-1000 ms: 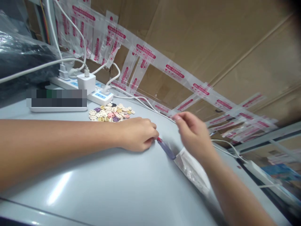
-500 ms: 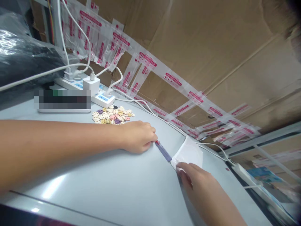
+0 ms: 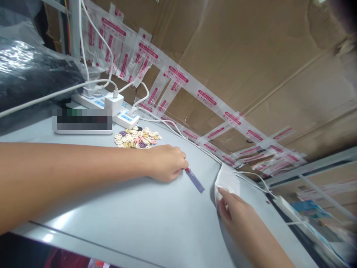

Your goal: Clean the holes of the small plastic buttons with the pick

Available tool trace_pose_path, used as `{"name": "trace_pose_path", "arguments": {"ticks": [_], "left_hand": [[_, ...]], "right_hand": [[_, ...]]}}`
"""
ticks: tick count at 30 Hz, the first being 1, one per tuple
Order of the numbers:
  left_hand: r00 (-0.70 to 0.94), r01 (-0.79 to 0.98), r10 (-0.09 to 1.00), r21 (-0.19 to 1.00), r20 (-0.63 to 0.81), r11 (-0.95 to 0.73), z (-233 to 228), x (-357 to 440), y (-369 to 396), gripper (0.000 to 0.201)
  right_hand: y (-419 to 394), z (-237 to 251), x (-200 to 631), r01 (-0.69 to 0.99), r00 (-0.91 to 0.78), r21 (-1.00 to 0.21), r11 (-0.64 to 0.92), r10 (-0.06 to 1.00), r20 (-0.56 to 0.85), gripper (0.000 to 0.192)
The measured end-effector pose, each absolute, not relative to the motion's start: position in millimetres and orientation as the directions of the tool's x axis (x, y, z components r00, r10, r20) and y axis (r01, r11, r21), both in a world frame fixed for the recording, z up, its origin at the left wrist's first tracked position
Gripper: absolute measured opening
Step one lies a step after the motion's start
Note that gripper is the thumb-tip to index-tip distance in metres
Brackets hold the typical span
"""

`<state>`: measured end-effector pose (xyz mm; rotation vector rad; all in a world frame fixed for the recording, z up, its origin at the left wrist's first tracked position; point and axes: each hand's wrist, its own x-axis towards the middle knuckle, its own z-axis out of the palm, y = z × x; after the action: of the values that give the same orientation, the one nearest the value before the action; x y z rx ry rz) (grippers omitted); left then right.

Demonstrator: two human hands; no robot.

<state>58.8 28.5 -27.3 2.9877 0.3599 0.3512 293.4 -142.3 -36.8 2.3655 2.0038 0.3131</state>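
Two hands are working over a pale grey table (image 3: 134,212).

Far left: a black plastic bag (image 3: 30,70) is lying at the table's rear corner; its contents cannot be made out. White cables (image 3: 83,44) are running down into a white power strip (image 3: 103,106), with a white charger block (image 3: 113,100) plugged in. A flat white device (image 3: 82,128) is lying in front of the strip.

Left-centre: a loose heap of small coloured buttons (image 3: 138,137) is sitting directly on the table, in no container, just behind the left hand.

Centre: the left hand (image 3: 166,163) is resting knuckles-up on the table, fingers curled, pinching the red end of a slim purple strip (image 3: 195,180). The strip is lying flat on the table. Its long axis is running diagonally, red end toward the left hand, free end pointing right and toward the person, toward the pouch.

Right: the right hand (image 3: 237,210) is pressing down on a small white plastic pouch (image 3: 227,180), fingertips (image 3: 221,193) on its near edge. Pouch and strip are lying apart, with a gap between them. Whether the pouch holds anything cannot be told.

Behind: a cardboard wall (image 3: 251,56) is carrying rows of clear bags with red print (image 3: 178,74), hanging along its lower edge. A second white power strip (image 3: 290,208) is lying at the table's right edge.
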Motion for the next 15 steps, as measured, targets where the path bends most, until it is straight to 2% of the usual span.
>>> {"name": "trace_pose_path", "arguments": {"ticks": [9, 15], "left_hand": [[0.941, 0.213, 0.241, 0.138, 0.239, -0.967, -31.7, 58.4, 30.7, 0.027], [0.945, 0.206, 0.234, 0.141, 0.228, -0.968, -31.0, 57.0, 31.0, 0.028]], "right_hand": [[-137.1, -33.1, 309.2, 0.970, 0.006, 0.236, -0.063, 0.972, 0.234, 0.041], [-118.6, 16.1, 342.3, 0.946, -0.056, 0.323, -0.039, 0.959, 0.279, 0.029]]}}
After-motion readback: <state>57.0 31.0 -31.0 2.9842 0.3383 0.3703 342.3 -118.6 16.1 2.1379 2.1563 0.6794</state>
